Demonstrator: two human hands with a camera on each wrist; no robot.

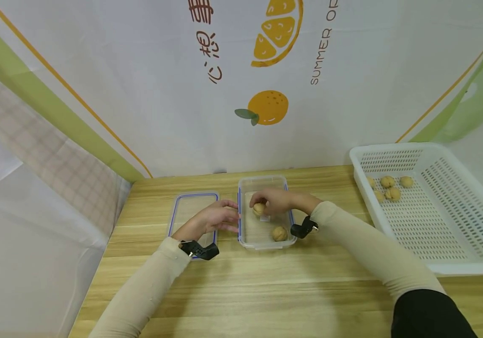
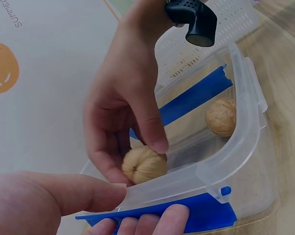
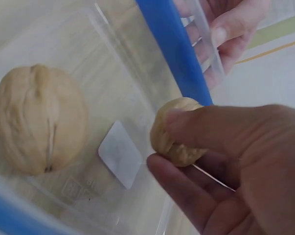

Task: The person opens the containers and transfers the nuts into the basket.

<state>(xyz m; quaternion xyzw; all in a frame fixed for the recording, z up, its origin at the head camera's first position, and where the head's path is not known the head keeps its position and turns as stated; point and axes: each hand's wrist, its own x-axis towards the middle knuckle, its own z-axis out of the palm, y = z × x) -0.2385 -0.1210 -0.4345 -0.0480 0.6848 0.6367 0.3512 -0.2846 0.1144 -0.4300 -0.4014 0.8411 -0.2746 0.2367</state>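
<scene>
My right hand [image 1: 273, 200] pinches a walnut [image 3: 174, 132] between thumb and fingers, inside a clear plastic food container [image 1: 262, 245] with blue side clasps. Another walnut [image 1: 279, 233] lies in the container's near right corner. On the container's floor is a small white packet [image 3: 120, 154]. Along the left side, my left hand [image 1: 217, 217] has its fingers loosely extended, with fingertips at the outside of the wall by the blue clasp [image 2: 206, 215]. Under that hand and wrist lies a clear lid [image 1: 190, 203] edged with a blue seal, flat on the table.
A white perforated plastic basket [image 1: 448, 267] stands at the right, with several walnuts [image 1: 392, 194] in its far left part. The wooden table [image 1: 241, 300] meets a printed white cloth [image 1: 309, 141] at the back. Another cloth [image 1: 34, 211] hangs at the left.
</scene>
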